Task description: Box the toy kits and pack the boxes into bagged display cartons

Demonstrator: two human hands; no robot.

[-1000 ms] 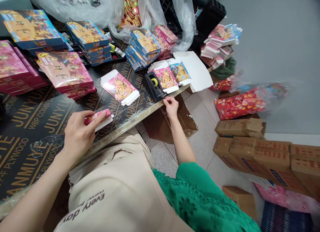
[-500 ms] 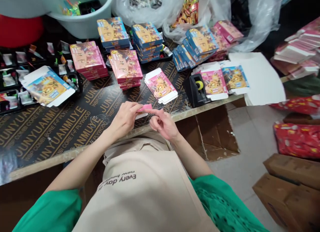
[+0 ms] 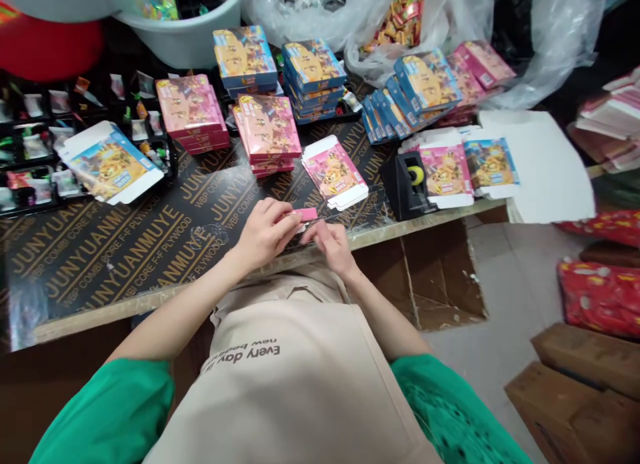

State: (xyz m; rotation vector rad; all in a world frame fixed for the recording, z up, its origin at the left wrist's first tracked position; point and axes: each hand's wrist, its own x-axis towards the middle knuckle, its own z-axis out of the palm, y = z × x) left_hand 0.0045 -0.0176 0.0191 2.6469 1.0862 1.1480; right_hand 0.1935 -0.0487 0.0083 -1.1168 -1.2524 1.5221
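My left hand (image 3: pixel 267 232) is closed around a pink cardboard box (image 3: pixel 306 215), whose body is mostly covered by my fingers; a pink side and a bit of white card show. At the box's right end, my right hand (image 3: pixel 333 245) has its fingers bent and drawn together on the white card edge, slightly blurred. Just beyond lies a flat pink box blank (image 3: pixel 336 173) with white flaps. Stacked pink boxes (image 3: pixel 270 127) stand behind my left hand. To the right is a black tape dispenser (image 3: pixel 406 187) with yellow tape.
Blue boxes (image 3: pixel 313 67) are piled at the back, and more lean together (image 3: pixel 425 84) further right. A blue box blank (image 3: pixel 115 164) rests on black trays of small packets at left. More flat blanks (image 3: pixel 445 174) lie beside the dispenser. Cartons (image 3: pixel 565 404) stand on the floor.
My right index finger, stretched along the box before, has drawn back and bent towards the box's near edge. My left fingers have shifted over the box. The whole view has swung slightly left.
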